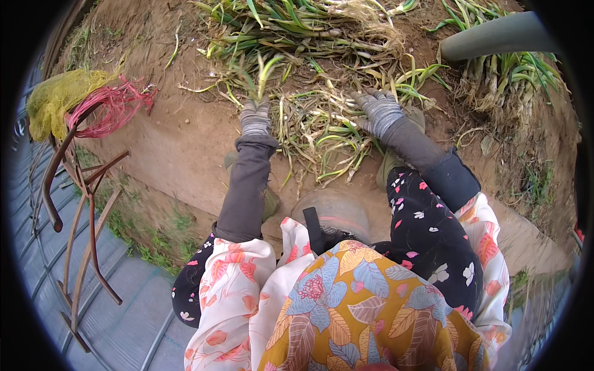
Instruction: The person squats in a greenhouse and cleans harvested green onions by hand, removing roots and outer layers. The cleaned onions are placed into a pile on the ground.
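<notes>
My left hand [255,116], in a grey knitted glove and dark sleeve, grips a small green onion plant [264,79]. Its pale leaves point up past my fingers and are blurred. To the right, my right hand [380,111], gloved the same way, has its fingers extended at the edge of a loose litter of onion stalks and peelings [332,134]. I see nothing gripped in it, though its palm side is partly hidden. Beyond both hands lies a large heap of green onions [306,32] with dry roots to the right.
Green onions [506,83] stand bunched at right beside a thick grey pole [501,37]. At left, bent rusty metal bars [88,185] carry yellow netting [65,99] and pink plastic strands [116,109]. A rounded, translucent container [334,206] sits between my legs on the bare soil.
</notes>
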`<state>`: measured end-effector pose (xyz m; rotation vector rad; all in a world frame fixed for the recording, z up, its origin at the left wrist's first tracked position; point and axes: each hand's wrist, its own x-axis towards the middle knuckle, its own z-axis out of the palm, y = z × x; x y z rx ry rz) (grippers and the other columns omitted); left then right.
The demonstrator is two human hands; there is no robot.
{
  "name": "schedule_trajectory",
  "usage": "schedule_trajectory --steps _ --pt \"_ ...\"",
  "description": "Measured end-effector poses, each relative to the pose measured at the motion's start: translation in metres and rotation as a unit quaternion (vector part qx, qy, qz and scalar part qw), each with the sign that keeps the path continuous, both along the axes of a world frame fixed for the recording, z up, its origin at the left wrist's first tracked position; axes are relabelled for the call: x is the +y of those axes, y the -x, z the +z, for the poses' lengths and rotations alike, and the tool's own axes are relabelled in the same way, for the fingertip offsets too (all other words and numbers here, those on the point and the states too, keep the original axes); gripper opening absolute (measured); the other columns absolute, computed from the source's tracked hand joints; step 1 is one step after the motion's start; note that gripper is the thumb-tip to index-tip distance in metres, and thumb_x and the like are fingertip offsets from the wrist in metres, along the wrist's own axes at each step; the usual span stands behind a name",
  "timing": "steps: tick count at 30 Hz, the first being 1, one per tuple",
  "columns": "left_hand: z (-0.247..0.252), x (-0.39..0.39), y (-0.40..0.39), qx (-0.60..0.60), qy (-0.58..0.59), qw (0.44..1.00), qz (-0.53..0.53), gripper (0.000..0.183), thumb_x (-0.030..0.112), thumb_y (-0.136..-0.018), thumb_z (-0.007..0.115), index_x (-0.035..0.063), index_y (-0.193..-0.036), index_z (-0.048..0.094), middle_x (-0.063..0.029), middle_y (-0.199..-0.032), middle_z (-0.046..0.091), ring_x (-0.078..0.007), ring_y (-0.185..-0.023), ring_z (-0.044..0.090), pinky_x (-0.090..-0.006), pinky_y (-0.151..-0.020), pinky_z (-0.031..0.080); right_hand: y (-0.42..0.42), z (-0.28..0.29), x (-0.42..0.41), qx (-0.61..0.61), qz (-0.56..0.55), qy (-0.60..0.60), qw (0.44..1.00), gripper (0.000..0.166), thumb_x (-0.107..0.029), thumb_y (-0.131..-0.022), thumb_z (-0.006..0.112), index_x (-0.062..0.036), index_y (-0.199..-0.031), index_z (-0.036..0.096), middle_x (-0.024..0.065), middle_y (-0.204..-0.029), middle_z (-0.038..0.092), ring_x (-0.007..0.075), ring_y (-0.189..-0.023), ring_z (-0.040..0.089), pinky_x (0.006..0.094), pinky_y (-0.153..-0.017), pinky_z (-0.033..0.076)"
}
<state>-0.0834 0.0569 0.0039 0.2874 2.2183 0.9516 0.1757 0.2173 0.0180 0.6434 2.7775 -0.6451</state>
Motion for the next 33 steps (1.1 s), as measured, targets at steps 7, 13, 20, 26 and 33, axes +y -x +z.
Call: schedule_trajectory --steps 7,13,20,26,33 --pt "0.018 0.027 -0.012 -0.219 -0.122 0.967 0.055 0.023 0.010 -0.076 0.063 0.0025 -0.095 0.052 -0.0012 -0.059 0.052 -0.0075 -0.039 0.042 -0.0189 -0.034 0.033 0.009 0.009 -0.026 0.032 0.132 0.237 0.962 0.034 -0.027 -0.070 0.063 -0.0112 -0.100 0.060 0.0138 -0.080 0.059 0.0329 -0.074 0.056 0.0423 -0.066 0.043" --pt "-0.044 0.090 -0.077 -0.100 0.201 0.958 -0.180 0.043 0.034 -0.072 0.067 0.0022 -0.100 0.057 -0.0131 -0.083 0.062 -0.0253 -0.073 0.060 -0.0363 -0.059 0.048 -0.013 0.006 -0.024 -0.071 0.042 0.336 0.938 0.037 -0.029 -0.074 0.060 -0.0081 -0.105 0.057 0.0182 -0.087 0.061 0.0333 -0.083 0.058 0.0389 -0.074 0.046" --pt "-0.059 0.117 -0.090 -0.032 0.400 0.896 -0.191 0.059 0.042 -0.067 0.068 0.0033 -0.109 0.055 -0.0184 -0.109 0.056 -0.0310 -0.101 0.055 -0.0390 -0.085 0.044 -0.042 -0.013 -0.015 -0.053 -0.062 0.314 0.946 0.036 -0.029 -0.077 0.055 -0.0076 -0.105 0.056 0.0214 -0.088 0.059 0.0355 -0.084 0.057 0.0398 -0.075 0.045" --pt "-0.035 0.083 -0.043 -0.347 -0.065 0.930 0.105 0.020 0.003 -0.078 0.058 -0.0035 -0.095 0.051 -0.0113 -0.075 0.060 -0.0152 -0.055 0.055 -0.0241 -0.047 0.047 -0.050 -0.017 -0.015 -0.006 -0.078 0.329 0.941 0.033 -0.028 -0.078 0.054 -0.0080 -0.104 0.057 0.0197 -0.092 0.059 0.0346 -0.088 0.056 0.0393 -0.078 0.044" --pt "0.046 -0.007 0.052 -0.502 -0.389 0.772 0.038 0.025 0.016 -0.081 0.059 0.0077 -0.104 0.052 -0.0111 -0.079 0.061 -0.0189 -0.068 0.060 -0.0305 -0.058 0.054 -0.044 -0.007 -0.011 -0.053 -0.027 0.329 0.943 0.033 -0.025 -0.077 0.055 -0.0093 -0.106 0.057 0.0185 -0.093 0.059 0.0336 -0.088 0.056 0.0385 -0.078 0.045"
